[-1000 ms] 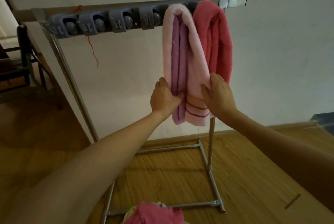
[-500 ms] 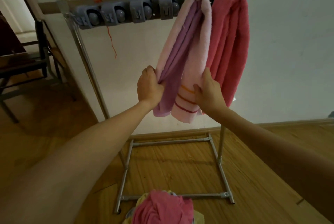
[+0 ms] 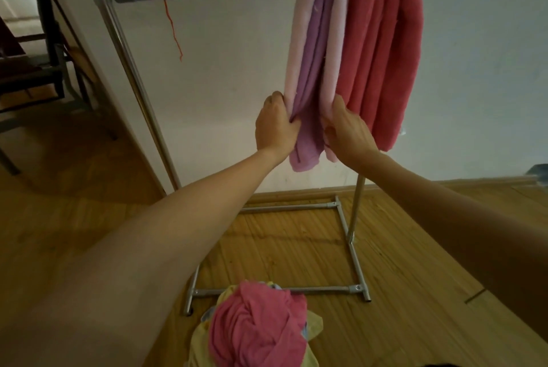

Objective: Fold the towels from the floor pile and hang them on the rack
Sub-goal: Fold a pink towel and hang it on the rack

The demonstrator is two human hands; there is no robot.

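Both arms outstretched | left hand (image 3: 275, 126) grips pink towel (image 3: 314, 49) | right hand (image 3: 348, 132) grips it

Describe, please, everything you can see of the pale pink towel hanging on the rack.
The pale pink towel is plush terry, folded lengthwise so a lilac inner face shows between two pink edges. It hangs down from the rack, touching the coral towel on its right. The left hand grips its left edge and the right hand its right edge, near the bottom.

Wooden floor (image 3: 400, 248): towel pile (image 3: 258, 328), rack base (image 3: 353, 251).
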